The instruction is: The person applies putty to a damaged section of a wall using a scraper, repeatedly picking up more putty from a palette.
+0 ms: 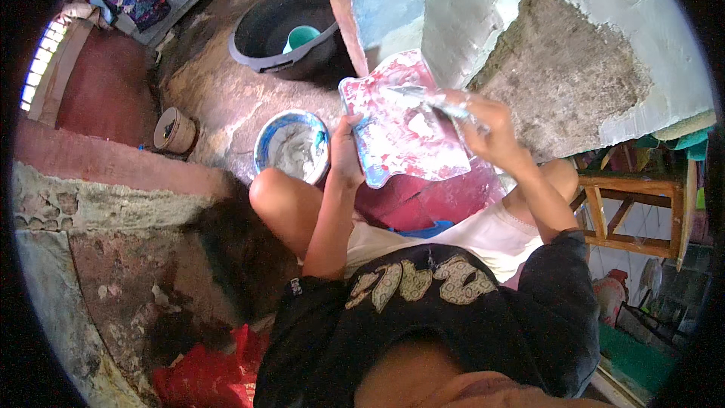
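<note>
My left hand (346, 149) grips the left edge of a flat, paint-smeared board (423, 155) with pink, red, blue and white on it, held tilted above my lap. My right hand (489, 125) holds a putty knife (408, 94), its pale blade on the upper part of the board among white paste. Just left of my left hand stands a round bucket (263, 140) with blue smears, holding white putty (298, 153).
A large dark tub (249, 45) with a green pail (302, 36) sits behind, a small bucket (170, 130) at left beside a low wall (121, 151). A patched wall (574, 60) rises ahead right, with a wooden stool (634, 189) at right and red plastic (211, 366) at lower left.
</note>
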`<move>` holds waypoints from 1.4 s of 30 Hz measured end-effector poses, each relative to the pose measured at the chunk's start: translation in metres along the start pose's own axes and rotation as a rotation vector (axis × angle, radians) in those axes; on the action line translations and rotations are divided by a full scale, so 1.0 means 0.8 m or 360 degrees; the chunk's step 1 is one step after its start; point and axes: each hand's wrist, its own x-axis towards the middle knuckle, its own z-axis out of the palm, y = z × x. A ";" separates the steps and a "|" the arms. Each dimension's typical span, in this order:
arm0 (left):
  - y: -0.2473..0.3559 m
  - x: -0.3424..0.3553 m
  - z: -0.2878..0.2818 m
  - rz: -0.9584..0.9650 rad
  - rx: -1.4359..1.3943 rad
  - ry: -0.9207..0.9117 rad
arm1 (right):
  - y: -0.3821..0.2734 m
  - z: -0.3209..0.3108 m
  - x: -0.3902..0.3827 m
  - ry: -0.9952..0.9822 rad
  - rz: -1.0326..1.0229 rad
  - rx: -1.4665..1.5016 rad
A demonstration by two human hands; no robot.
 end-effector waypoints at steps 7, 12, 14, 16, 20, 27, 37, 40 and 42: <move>0.001 0.004 -0.002 -0.0027 0.0031 -0.0001 | 0.002 -0.023 0.028 0.0049 0.0538 0.0371; -0.008 0.003 -0.011 -0.0004 -0.0066 -0.0104 | 0.004 -0.041 0.041 -0.0068 0.0468 0.0318; -0.014 -0.003 -0.020 -0.0074 -0.0135 -0.0038 | 0.001 -0.044 0.045 0.0029 0.0596 0.0440; -0.011 -0.007 -0.029 -0.0086 -0.0106 0.0143 | 0.005 -0.045 0.045 -0.0024 0.0654 0.0395; -0.008 0.003 -0.038 -0.0129 0.0088 0.0179 | 0.022 -0.053 0.030 -0.0397 0.0061 0.0006; 0.007 0.003 -0.058 -0.0265 0.0354 0.0064 | 0.015 -0.050 0.043 -0.0704 -0.0023 0.0069; 0.005 -0.002 -0.039 -0.0419 0.0233 0.0067 | 0.009 -0.035 0.046 -0.0933 -0.0150 -0.0085; 0.002 -0.001 -0.044 -0.0426 0.0184 0.0027 | 0.004 -0.021 0.045 -0.1002 -0.0126 -0.0195; -0.003 0.004 -0.057 -0.0441 0.0169 0.0015 | 0.013 -0.009 0.038 -0.0966 -0.0322 -0.0303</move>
